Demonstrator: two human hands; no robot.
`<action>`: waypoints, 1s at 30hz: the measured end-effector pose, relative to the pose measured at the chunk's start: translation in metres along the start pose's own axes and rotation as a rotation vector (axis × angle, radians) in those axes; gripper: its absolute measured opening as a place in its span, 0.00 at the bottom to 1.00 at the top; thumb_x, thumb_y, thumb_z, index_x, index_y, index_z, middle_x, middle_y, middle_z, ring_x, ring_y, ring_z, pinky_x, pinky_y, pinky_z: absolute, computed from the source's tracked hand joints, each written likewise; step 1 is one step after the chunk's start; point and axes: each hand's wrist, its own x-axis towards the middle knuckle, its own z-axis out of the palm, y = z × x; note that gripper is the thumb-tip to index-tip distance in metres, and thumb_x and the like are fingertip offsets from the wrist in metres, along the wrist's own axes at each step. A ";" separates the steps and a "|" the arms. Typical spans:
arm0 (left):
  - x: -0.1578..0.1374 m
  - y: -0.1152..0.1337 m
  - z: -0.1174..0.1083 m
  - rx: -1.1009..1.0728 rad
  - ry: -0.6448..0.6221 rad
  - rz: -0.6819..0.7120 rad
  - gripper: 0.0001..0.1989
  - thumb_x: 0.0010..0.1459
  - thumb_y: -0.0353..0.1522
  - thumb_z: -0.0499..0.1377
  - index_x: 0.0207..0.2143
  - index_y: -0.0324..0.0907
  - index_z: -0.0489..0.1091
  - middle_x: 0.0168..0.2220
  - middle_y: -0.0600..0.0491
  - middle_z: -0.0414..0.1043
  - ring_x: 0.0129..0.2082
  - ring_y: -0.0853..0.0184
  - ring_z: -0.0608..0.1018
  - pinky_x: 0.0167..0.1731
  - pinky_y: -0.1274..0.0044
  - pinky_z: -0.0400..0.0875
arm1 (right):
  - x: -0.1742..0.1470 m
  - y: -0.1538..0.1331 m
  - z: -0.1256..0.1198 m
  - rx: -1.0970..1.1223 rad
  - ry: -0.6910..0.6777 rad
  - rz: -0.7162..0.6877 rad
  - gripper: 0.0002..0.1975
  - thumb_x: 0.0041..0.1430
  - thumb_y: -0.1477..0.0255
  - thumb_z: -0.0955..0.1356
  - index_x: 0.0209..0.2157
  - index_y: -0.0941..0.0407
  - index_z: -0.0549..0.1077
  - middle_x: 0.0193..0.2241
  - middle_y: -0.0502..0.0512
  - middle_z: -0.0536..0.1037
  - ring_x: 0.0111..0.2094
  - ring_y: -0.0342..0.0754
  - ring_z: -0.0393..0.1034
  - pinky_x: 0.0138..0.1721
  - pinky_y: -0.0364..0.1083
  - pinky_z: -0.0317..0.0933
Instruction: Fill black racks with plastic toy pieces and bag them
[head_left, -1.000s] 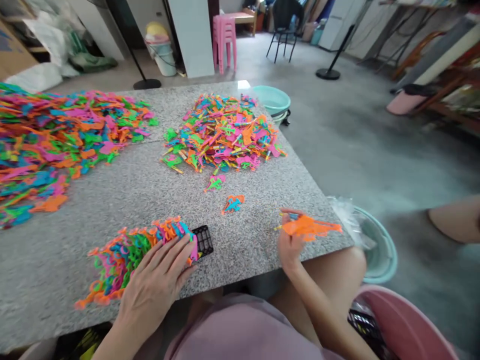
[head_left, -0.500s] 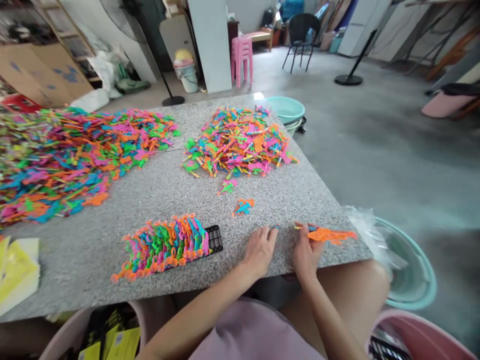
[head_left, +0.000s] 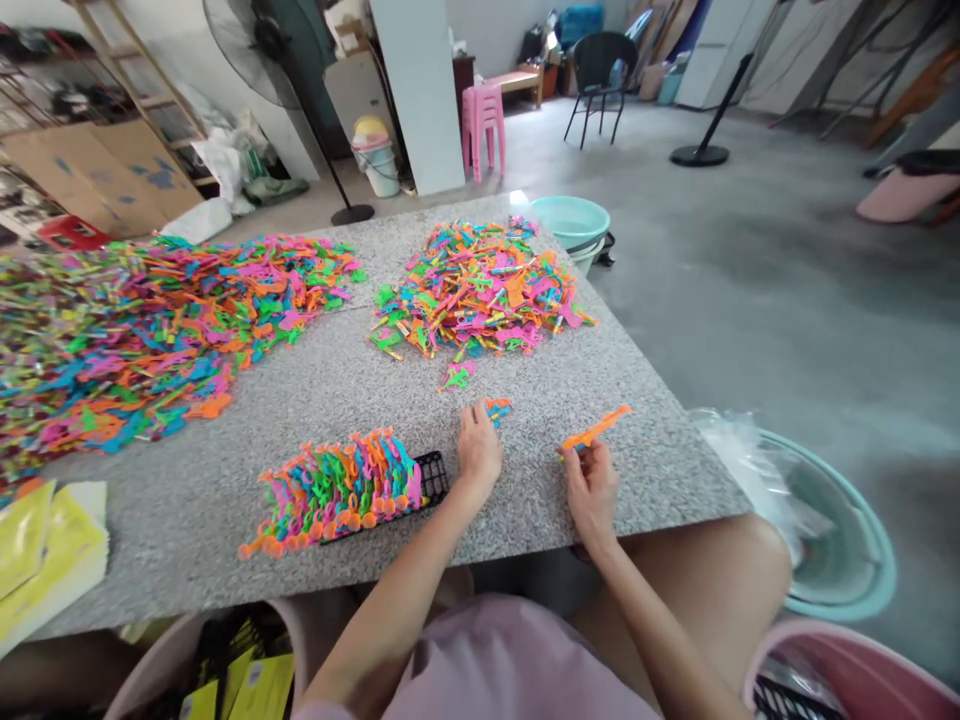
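Observation:
My right hand [head_left: 591, 485] is closed on an orange plastic toy [head_left: 598, 428], held slanting just over the right part of the table. My left hand [head_left: 480, 450] reaches forward with fingers slightly bent, its fingertips at a small orange and blue plastic toy [head_left: 498, 410]; it covers part of that toy. To the left of my left hand, a black grid rack [head_left: 433, 478] holds tightly packed rows of colourful plastic toys [head_left: 341, 490]. A green and pink toy [head_left: 458, 375] lies alone farther forward.
A heap of similar toys [head_left: 480, 290] lies beyond my hands, and a larger heap [head_left: 172, 330] covers the left. Yellow packets [head_left: 52, 550] lie at the left edge. Green basins [head_left: 847, 530] and a pink tub [head_left: 847, 650] stand right of the granite table [head_left: 637, 400].
My left hand has moved forward and left to the small orange and blue toy. My right hand has shifted left and turned the orange toy to a steeper slant.

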 end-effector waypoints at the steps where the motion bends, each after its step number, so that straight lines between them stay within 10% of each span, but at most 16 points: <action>1: -0.003 0.002 -0.001 -0.005 0.012 0.014 0.21 0.62 0.23 0.48 0.58 0.34 0.58 0.49 0.37 0.67 0.48 0.55 0.75 0.46 0.64 0.72 | 0.000 -0.001 -0.001 -0.001 -0.018 -0.008 0.14 0.61 0.59 0.65 0.38 0.55 0.67 0.28 0.50 0.70 0.28 0.46 0.65 0.32 0.46 0.60; 8: -0.063 -0.019 -0.107 -0.038 -0.090 0.356 0.13 0.64 0.31 0.55 0.50 0.47 0.71 0.43 0.51 0.76 0.47 0.63 0.76 0.49 0.71 0.72 | -0.019 -0.030 0.027 0.000 -0.364 -0.066 0.11 0.59 0.62 0.65 0.36 0.55 0.73 0.33 0.55 0.77 0.34 0.50 0.72 0.37 0.48 0.65; 12: -0.075 -0.064 -0.175 0.268 -0.039 0.489 0.17 0.63 0.42 0.57 0.52 0.49 0.71 0.52 0.50 0.74 0.59 0.50 0.67 0.59 0.51 0.56 | -0.030 -0.050 0.076 0.073 -0.632 -0.113 0.07 0.56 0.66 0.67 0.31 0.54 0.73 0.32 0.53 0.78 0.33 0.49 0.73 0.37 0.47 0.66; 25: -0.081 -0.092 -0.165 0.368 -0.065 0.558 0.17 0.66 0.36 0.53 0.55 0.44 0.67 0.58 0.51 0.70 0.64 0.52 0.61 0.57 0.59 0.65 | -0.018 -0.057 0.146 -0.209 -0.856 -0.229 0.07 0.53 0.79 0.68 0.35 0.56 0.73 0.32 0.53 0.78 0.35 0.48 0.73 0.37 0.42 0.61; 30: -0.082 -0.088 -0.162 0.375 -0.001 0.522 0.14 0.66 0.35 0.53 0.52 0.46 0.70 0.55 0.54 0.72 0.61 0.52 0.66 0.64 0.52 0.47 | -0.012 -0.065 0.154 -0.342 -0.930 -0.352 0.07 0.56 0.80 0.66 0.34 0.57 0.73 0.30 0.54 0.78 0.32 0.46 0.72 0.33 0.40 0.57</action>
